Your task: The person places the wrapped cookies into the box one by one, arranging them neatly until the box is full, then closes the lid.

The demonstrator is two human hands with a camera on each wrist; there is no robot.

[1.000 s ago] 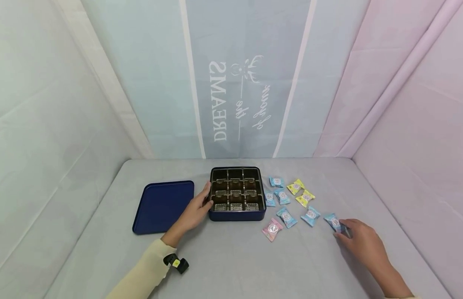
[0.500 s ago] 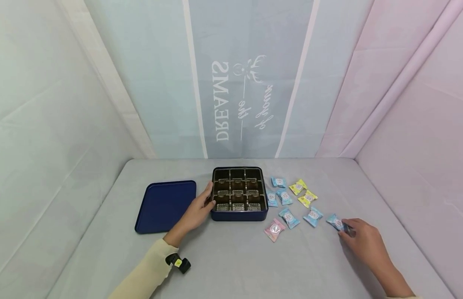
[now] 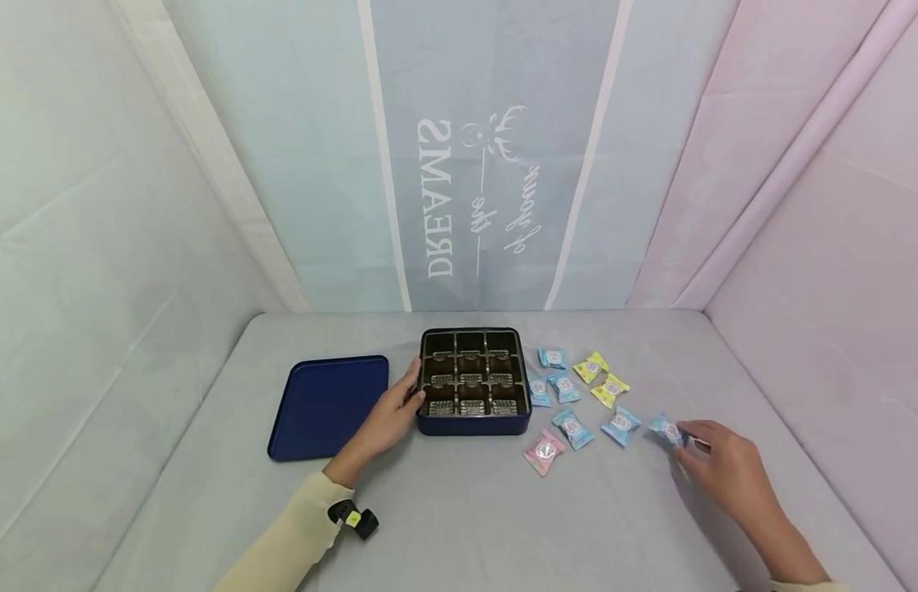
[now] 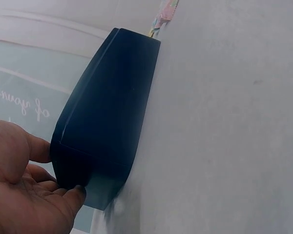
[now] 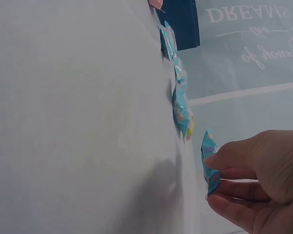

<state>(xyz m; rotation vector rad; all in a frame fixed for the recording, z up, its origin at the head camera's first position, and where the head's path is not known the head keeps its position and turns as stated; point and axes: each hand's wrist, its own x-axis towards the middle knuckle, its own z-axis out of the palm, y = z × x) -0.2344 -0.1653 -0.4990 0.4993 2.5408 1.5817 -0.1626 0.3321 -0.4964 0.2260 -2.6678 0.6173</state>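
Note:
A dark blue square box [image 3: 474, 425] with a plastic insert of several compartments stands at mid-table. My left hand [image 3: 388, 418] grips its left side, thumb at the rim and fingers against the wall, as the left wrist view shows. Between thumb and fingertips my right hand [image 3: 725, 460] pinches a blue wrapped candy [image 3: 665, 430]. In the right wrist view this candy [image 5: 210, 163] is held up off the table, its shadow below. Right of the box lie several blue candies [image 3: 572, 429], two yellow candies [image 3: 610, 390] and a pink candy [image 3: 544, 452].
The flat blue lid [image 3: 327, 409] lies left of the box, beside my left forearm. Grey cloth [image 3: 459, 510] covers the table. Fabric walls rise at the back [image 3: 496, 296] and on both sides.
My right hand has raised the blue candy slightly from the table. The left hand stays at the box, and the other candies lie as before.

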